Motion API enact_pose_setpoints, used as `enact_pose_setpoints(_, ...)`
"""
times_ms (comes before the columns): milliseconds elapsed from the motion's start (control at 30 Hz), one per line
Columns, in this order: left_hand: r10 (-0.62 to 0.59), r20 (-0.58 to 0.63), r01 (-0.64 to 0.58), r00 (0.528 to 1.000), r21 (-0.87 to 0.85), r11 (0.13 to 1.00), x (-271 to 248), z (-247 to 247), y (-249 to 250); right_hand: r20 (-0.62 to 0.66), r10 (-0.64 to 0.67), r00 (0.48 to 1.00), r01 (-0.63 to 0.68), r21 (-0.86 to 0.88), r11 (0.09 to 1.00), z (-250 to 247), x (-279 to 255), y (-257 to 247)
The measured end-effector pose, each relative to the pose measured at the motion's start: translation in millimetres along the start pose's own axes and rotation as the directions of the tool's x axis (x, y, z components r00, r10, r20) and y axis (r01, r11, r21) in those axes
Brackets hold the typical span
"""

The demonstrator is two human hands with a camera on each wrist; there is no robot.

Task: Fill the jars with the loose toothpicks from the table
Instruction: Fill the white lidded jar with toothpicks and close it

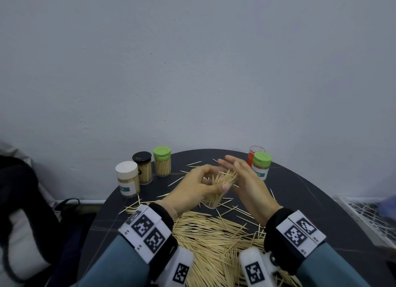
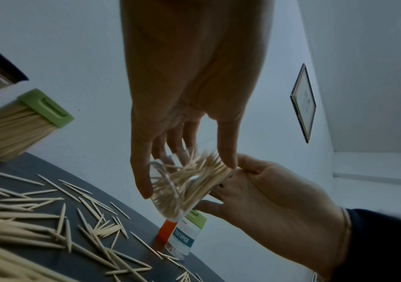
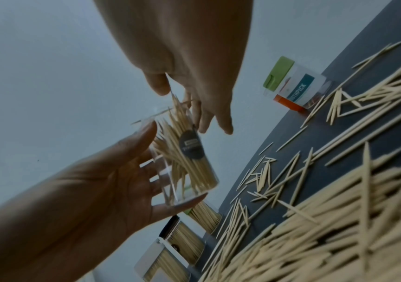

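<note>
My left hand (image 1: pixel 211 183) grips a clear lidless jar (image 1: pixel 216 192), tilted above the round dark table (image 1: pixel 300 201). Toothpicks fill part of the jar and stick out of its mouth. My right hand (image 1: pixel 231 162) is flat with straight fingers against those protruding tips. In the left wrist view the left hand (image 2: pixel 187 177) wraps the jar (image 2: pixel 170 200) and the right hand (image 2: pixel 255 181) touches the toothpick ends. The right wrist view shows the right hand (image 3: pixel 194 106) over the jar (image 3: pixel 189 171). A big heap of loose toothpicks (image 1: pixel 214 239) lies near me.
Three capped, filled jars stand at the table's back left: white lid (image 1: pixel 126 177), black lid (image 1: pixel 142 166), green lid (image 1: pixel 162 160). A green-lidded labelled jar (image 1: pixel 261 164) and a red jar (image 1: pixel 255 151) stand back right. A wire rack (image 1: pixel 368 218) lies right, a dark bag (image 1: pixel 21 201) left.
</note>
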State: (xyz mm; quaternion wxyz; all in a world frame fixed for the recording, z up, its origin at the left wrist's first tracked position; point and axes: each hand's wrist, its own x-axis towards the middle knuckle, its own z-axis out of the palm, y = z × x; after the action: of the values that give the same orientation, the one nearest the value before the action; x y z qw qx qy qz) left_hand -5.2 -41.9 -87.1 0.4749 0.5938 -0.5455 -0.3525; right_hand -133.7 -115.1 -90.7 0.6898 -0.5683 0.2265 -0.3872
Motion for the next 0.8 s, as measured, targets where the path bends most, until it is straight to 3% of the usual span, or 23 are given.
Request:
enact_pose_setpoints(167, 0.007, -0.007, -0.007, 1.0, -0.014, 1.0, 0, -1, 0, 0.022, -0.004, 1.0, 0.004, 0.035, 0.999, -2, 3, 0)
enact_pose_setpoints(433, -0.006, 0.011, 0.006, 1.0, 0.003, 1.0, 2, 0, -4, -0.02, -0.162, 0.987, 0.159, -0.101, 0.982, -16, 6, -5)
enact_pose_setpoints(667, 0.006, 0.049, -0.005, 0.999, -0.021, 1.0, -1, 5, 0, 0.234, -0.179, 0.956, 0.24, -0.271, 0.932, -1, -4, -11)
enact_pose_setpoints(800, 0.001, 0.046, 0.0, 0.999, -0.02, 1.0, -1, 4, 1, 0.217, -0.214, 0.952, 0.262, -0.222, 0.939, -3, -4, -19)
